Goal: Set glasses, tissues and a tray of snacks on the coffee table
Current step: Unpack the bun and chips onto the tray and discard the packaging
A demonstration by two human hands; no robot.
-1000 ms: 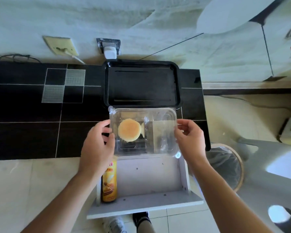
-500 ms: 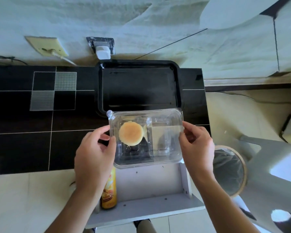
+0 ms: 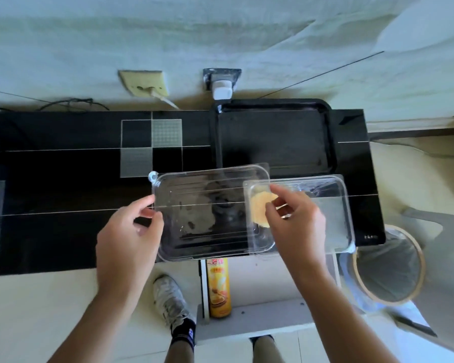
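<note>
**Clamshell open, cake about to go onto the tray**

I read this as the snack-loading step. The clear clamshell lid [image 3: 207, 213] lies swung out just in front of the empty black tray [image 3: 274, 138], and my left hand [image 3: 127, 241] pinches its near-left edge between thumb and fingers. The clamshell base [image 3: 333, 213] sits beside the lid, overlapping the tray's front rim. My right hand [image 3: 294, 222] reaches into that base, fingertips curled at the round yellow cake [image 3: 260, 205] (contact looks likely, but whether they have closed on it I cannot tell). Next, I judge, comes a gentle lift of the cake and a short carry back onto the tray. A can of crisps [image 3: 219, 288] waits in front of the tray, below the tabletop.
</note>
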